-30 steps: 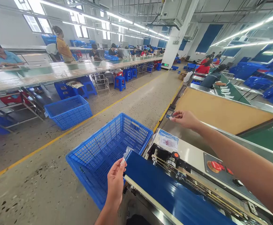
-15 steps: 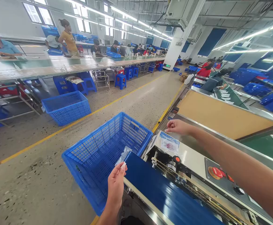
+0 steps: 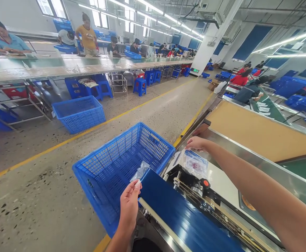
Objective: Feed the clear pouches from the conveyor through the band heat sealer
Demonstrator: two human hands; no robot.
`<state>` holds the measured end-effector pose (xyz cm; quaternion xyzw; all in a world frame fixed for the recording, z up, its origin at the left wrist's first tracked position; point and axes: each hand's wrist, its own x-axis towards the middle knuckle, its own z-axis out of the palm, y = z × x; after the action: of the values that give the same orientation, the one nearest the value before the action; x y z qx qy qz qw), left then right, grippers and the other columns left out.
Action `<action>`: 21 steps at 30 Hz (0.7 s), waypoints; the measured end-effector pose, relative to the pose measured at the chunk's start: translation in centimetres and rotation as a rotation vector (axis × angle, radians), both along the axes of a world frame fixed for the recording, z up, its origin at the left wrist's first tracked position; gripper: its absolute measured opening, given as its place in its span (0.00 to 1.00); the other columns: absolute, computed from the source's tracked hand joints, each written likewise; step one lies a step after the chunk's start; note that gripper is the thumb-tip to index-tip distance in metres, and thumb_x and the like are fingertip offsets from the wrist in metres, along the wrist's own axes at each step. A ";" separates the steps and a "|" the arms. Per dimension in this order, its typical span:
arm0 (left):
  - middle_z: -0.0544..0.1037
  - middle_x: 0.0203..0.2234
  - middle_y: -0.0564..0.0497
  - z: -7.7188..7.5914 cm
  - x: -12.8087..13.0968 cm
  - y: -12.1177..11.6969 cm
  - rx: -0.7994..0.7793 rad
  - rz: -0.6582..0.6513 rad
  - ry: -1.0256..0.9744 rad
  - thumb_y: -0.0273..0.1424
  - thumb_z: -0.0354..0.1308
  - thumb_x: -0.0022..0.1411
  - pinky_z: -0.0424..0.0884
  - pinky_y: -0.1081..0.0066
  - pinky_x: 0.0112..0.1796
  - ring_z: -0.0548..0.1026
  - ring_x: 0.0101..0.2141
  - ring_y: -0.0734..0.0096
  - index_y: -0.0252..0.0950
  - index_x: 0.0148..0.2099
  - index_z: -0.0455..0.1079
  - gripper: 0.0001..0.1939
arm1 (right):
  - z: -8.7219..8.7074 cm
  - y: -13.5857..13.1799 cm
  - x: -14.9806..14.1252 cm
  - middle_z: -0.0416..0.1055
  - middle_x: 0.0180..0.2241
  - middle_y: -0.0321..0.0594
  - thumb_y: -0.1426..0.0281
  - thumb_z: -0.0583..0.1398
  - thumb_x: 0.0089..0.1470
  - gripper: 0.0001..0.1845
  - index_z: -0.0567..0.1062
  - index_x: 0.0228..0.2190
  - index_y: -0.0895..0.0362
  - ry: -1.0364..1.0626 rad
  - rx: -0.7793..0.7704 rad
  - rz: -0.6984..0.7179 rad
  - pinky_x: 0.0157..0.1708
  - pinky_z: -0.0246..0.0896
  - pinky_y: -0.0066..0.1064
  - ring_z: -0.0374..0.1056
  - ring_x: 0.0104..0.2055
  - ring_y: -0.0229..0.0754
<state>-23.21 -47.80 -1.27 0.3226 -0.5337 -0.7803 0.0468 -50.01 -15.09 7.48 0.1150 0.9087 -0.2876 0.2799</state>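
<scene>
My left hand (image 3: 130, 197) is closed in a pinch on a small white piece (image 3: 137, 183), beside the end of the blue conveyor belt (image 3: 168, 203). Just behind it, a clear plastic bag (image 3: 141, 170) hangs at the belt's end over the blue basket (image 3: 90, 171). Over on the machine's pale housing (image 3: 225, 185), flat clear packets (image 3: 197, 165) with blue print and a pink figure lie in a pile. My right hand (image 3: 196, 143) is at the far edge of that pile, thumb and fingers pinched together. Whatever lies between those fingers is too small to make out.
An orange-centred black knob (image 3: 205, 183) and rods run along the belt. Another blue basket (image 3: 79, 113) stands on the floor to the left. Beyond the aisle, several people sit or stand at a long table (image 3: 63, 66). A tan board (image 3: 263, 129) lies to the right.
My view has swung slightly left. My right hand has shifted a little relative to the packets, staying by their far edge. My left hand keeps its pinch by the belt end.
</scene>
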 end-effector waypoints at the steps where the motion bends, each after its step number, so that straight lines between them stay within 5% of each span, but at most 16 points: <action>1: 0.85 0.36 0.42 -0.1 0.0 0.0 -0.004 0.001 -0.003 0.56 0.77 0.44 0.75 0.63 0.42 0.81 0.40 0.57 0.34 0.45 0.84 0.35 | -0.1 -0.2 -0.2 0.74 0.22 0.38 0.64 0.79 0.34 0.20 0.74 0.22 0.56 -0.043 0.006 -0.011 0.15 0.38 0.25 0.50 0.18 0.29; 11: 0.86 0.38 0.41 -0.9 -0.6 -0.3 -0.011 0.009 -0.002 0.56 0.77 0.46 0.76 0.62 0.44 0.82 0.41 0.56 0.35 0.46 0.84 0.34 | 1.0 -1.5 -1.4 0.66 0.19 0.35 0.71 0.76 0.37 0.21 0.68 0.17 0.56 -0.099 -0.046 -0.013 0.19 0.37 0.27 0.48 0.19 0.29; 21: 0.86 0.38 0.41 -2.2 -1.3 0.3 -0.019 0.021 0.009 0.55 0.77 0.46 0.77 0.63 0.42 0.83 0.40 0.56 0.34 0.46 0.84 0.34 | -0.2 -1.6 -2.1 0.77 0.26 0.50 0.73 0.75 0.32 0.14 0.76 0.20 0.55 -0.156 0.131 0.007 0.18 0.42 0.30 0.60 0.20 0.39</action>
<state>-24.48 -47.51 -3.42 0.3243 -0.5373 -0.7762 0.0603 -52.10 -16.70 7.32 0.1519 0.9014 -0.2165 0.3428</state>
